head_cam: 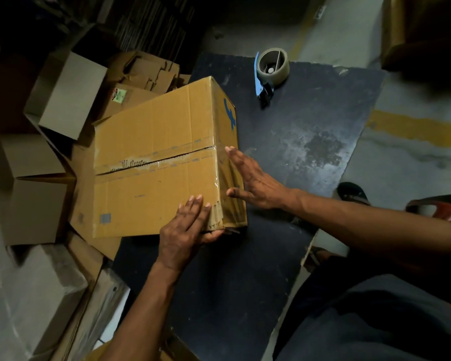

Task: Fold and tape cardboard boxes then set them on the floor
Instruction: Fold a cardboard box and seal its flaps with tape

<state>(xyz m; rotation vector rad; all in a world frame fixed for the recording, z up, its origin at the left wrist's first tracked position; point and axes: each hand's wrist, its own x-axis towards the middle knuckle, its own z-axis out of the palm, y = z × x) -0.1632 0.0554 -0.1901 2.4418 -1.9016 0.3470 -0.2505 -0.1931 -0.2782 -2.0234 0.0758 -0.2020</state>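
A brown cardboard box rests on the left edge of a dark board, with clear tape running along its top seam and down its right side. My left hand grips the box's near right corner, fingers on top and thumb underneath. My right hand lies flat and spread against the taped right side of the box. A tape dispenser with a blue handle and a roll of clear tape stands at the far end of the board, apart from both hands.
Several made-up cardboard boxes and flattened cartons crowd the floor to the left. Grey floor with a yellow stripe lies to the right. My knees and a red chair edge are at the lower right.
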